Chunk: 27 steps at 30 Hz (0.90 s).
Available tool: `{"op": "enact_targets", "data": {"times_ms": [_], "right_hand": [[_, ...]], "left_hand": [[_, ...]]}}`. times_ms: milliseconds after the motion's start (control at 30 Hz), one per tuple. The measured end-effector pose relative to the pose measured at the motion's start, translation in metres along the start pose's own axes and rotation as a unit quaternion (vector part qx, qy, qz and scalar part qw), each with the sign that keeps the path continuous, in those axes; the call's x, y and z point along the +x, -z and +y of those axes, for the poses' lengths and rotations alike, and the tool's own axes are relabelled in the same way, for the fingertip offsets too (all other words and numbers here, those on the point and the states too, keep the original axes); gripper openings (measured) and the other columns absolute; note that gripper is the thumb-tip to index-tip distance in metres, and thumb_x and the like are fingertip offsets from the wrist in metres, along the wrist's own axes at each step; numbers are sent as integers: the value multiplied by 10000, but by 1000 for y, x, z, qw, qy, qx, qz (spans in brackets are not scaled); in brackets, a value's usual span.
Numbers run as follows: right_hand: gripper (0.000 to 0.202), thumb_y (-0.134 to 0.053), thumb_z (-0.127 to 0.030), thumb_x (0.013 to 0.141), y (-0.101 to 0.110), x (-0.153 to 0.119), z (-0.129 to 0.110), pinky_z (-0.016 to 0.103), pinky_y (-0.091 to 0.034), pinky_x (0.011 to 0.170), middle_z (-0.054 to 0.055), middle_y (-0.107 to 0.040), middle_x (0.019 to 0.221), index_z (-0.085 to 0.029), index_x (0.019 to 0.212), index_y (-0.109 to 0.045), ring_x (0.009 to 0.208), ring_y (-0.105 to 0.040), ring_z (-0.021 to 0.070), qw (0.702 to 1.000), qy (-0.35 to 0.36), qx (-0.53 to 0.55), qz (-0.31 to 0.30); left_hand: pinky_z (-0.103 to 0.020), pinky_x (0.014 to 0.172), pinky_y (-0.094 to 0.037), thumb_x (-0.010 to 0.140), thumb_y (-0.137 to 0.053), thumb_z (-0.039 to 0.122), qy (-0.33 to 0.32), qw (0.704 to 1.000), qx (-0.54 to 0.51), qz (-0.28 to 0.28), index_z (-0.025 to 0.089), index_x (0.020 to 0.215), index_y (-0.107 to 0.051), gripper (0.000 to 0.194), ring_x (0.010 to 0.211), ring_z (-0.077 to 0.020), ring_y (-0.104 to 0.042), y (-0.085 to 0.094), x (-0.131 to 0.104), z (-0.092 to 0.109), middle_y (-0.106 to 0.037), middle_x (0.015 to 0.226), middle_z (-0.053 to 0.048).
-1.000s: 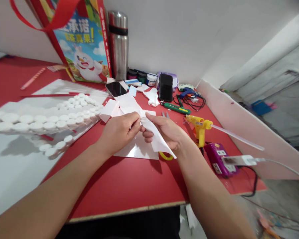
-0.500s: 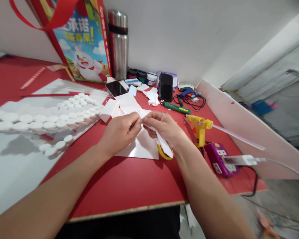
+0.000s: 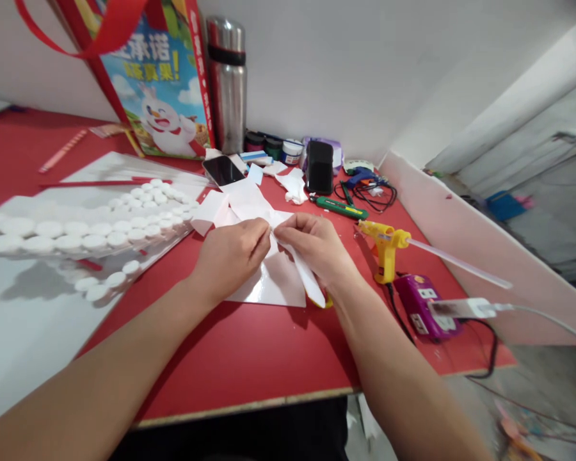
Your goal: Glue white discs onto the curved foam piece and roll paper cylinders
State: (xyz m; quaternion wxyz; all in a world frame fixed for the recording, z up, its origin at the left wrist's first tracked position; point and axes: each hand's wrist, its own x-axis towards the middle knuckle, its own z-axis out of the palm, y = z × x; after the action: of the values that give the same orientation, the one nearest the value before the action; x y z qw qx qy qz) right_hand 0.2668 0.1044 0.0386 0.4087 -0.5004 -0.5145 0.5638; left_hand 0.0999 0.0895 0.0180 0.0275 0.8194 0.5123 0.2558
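My left hand (image 3: 235,256) and my right hand (image 3: 314,246) meet over a glossy white sheet (image 3: 264,288) on the red table. Between the pinched fingertips of both hands is a white paper strip (image 3: 307,275), whose free end hangs down below my right palm. The fingers of my left hand are curled closed, and the small bit they pinch is mostly hidden. Beneath the strip and my right wrist, a sliver of a yellow ring-shaped handle (image 3: 328,301) shows. Folded white paper (image 3: 242,198) lies just beyond my hands.
A white disc-covered piece (image 3: 96,234) spreads over the left side. On the right are a yellow glue gun (image 3: 386,246), a purple power box (image 3: 425,307) and a green utility knife (image 3: 340,207). A steel flask (image 3: 227,89) and a printed bag (image 3: 158,96) stand behind.
The paper strip's free end has swung slightly left and covers more of the yellow handle. Both hands stay together in nearly the same place.
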Motion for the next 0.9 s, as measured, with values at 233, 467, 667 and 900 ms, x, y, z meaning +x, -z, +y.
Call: {"op": "enact_targets", "data": {"times_ms": [233,467,667,900], "right_hand": [[174,-729,-240,709,1,3,4,237,-310,454,-35,-564,500,-181,585,-623,453,-440,80,1000,0,-8,31],[213,-869,-286,643,7,-1,-5,227,-436,509,31,-721,636,-142,697,-720,523,-586,102,998,-30,57,-25],[180,-863,-256,679,10,0,-7,202,-440,491,41,-745,655,-127,726,-746,501,-581,84,997,-44,54,-35],[142,-848,-233,704,13,1,-8,203,-447,488,38,-749,662,-137,732,-746,489,-576,83,994,-73,69,-51]], "left_hand": [[-309,513,-372,961,-378,97,-40,983,165,-64,118,969,-622,245,635,-262,-685,1,1,9,-704,781,-111],[-358,561,-499,957,-365,72,-53,979,174,-95,42,1305,-557,399,724,-299,-727,6,1,12,-734,972,-179],[-360,573,-513,966,-358,64,-75,972,192,-116,23,1460,-469,509,767,-296,-733,9,2,10,-736,996,-167],[-302,590,-499,986,-375,80,-108,979,150,-85,59,1430,-504,463,763,-230,-717,8,2,0,-745,984,-139]]}}
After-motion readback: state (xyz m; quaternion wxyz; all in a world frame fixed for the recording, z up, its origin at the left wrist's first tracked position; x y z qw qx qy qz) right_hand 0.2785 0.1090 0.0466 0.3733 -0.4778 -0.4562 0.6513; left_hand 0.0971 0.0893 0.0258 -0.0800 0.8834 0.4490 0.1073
